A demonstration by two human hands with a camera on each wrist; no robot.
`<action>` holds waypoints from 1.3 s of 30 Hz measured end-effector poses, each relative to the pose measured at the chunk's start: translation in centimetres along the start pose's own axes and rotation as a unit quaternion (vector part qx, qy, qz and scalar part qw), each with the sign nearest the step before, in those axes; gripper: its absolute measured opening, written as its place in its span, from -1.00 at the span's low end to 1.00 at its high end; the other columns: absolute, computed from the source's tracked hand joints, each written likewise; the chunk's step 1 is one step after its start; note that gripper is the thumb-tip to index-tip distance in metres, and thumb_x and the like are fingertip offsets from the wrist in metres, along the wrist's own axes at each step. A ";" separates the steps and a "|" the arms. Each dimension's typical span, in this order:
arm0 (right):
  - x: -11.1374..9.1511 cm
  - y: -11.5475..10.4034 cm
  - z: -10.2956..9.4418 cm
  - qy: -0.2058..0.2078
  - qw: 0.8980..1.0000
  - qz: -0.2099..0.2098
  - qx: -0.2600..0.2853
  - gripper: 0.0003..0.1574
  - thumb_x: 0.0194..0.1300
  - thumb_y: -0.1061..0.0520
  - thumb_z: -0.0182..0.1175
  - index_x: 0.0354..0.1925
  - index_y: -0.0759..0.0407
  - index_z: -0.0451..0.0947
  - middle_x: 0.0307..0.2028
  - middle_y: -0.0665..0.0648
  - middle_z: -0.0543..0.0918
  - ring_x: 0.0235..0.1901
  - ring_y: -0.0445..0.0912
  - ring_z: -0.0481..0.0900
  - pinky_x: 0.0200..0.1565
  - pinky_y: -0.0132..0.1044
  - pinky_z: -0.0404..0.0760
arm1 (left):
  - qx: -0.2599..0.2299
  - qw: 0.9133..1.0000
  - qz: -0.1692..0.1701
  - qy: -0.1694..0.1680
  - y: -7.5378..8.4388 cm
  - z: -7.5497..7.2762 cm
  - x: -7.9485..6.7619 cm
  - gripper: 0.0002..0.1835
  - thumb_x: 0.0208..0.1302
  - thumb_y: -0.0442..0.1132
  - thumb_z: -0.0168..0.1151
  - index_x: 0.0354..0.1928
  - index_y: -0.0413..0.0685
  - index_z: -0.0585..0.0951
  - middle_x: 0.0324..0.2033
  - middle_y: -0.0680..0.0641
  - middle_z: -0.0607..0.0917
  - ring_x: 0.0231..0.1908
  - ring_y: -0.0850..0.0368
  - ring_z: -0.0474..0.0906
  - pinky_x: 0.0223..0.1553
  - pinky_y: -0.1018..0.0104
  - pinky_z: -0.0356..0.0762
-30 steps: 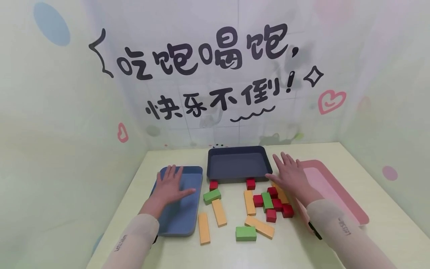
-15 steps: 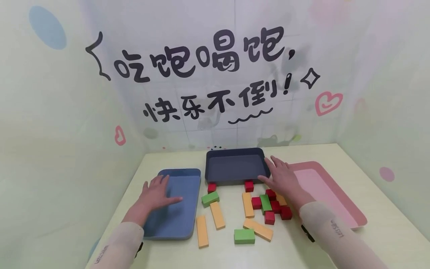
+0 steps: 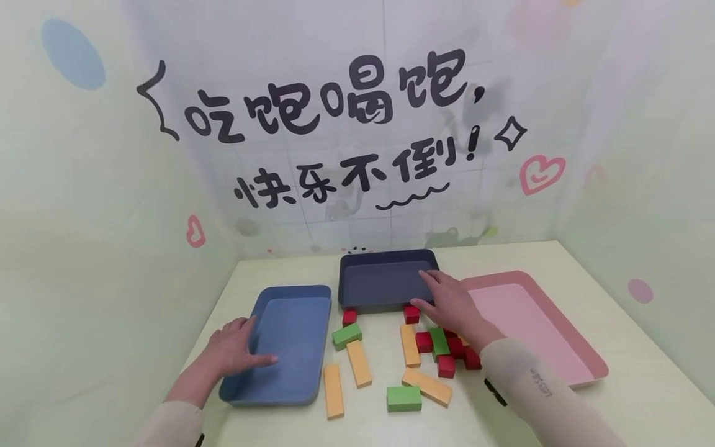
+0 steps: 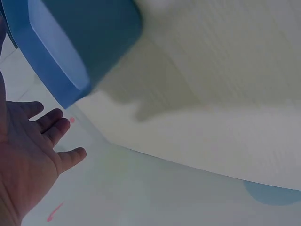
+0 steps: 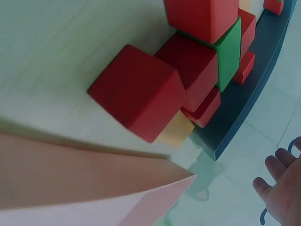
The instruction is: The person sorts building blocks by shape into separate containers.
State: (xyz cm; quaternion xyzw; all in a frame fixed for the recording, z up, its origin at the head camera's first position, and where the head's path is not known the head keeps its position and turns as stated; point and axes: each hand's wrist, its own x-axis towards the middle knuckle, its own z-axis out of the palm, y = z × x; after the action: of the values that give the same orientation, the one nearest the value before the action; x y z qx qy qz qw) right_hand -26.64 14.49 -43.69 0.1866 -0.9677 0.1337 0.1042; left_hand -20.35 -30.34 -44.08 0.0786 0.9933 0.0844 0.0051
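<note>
**At 7 o'clock from the right hand [image 3: 454,305], a green block [image 3: 439,343] is lying among red blocks [image 3: 445,367]**

Both hands are keeping loose fingers and gripping nothing. The right is being nearer; for the left hand [image 3: 228,351], beside the blue tray [image 3: 290,400], this group is lying at 3 o'clock on the counter [image 3: 357,428]. An orange block [image 3: 410,346] is pointing its long axis nearly 12 to 6. Wall writing [image 3: 365,177] is reading “吃饱喝饱,快乐不倒!”; small sleeve print [image 3: 540,382] is perhaps saying “Letsslim”.

Over there on the table [image 3: 368,431], blocks [image 3: 410,346] lie between the left tray [image 3: 293,347] and the right tray [image 3: 533,329], in front of the far tray [image 3: 380,284] by the back wall [image 3: 290,233], the left hand [image 3: 230,349] at the left tray's outer side, the right hand [image 3: 451,304] near the far tray's right front corner.
</note>
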 end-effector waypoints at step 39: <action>3.3 -10.1 5.7 -0.169 0.974 -0.098 0.119 -0.57 0.18 -0.02 0.18 0.03 0.02 0.52 -0.10 -0.03 0.53 -0.09 -0.12 0.47 -0.05 -0.19 0.46 | -0.112 0.993 -0.006 -0.040 -2.7 1.0 -5.9 0.29 -0.40 0.37 0.38 0.33 -0.28 0.09 0.11 -0.38 0.30 0.09 -0.30 0.25 -0.05 -0.16 0.32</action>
State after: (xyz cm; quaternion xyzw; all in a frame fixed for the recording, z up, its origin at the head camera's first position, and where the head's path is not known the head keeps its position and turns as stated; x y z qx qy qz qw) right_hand -26.57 2.61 -46.01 0.3111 -0.9257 0.2030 -0.0716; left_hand -14.88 -33.75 -45.57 0.0752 0.9770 0.1919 0.0540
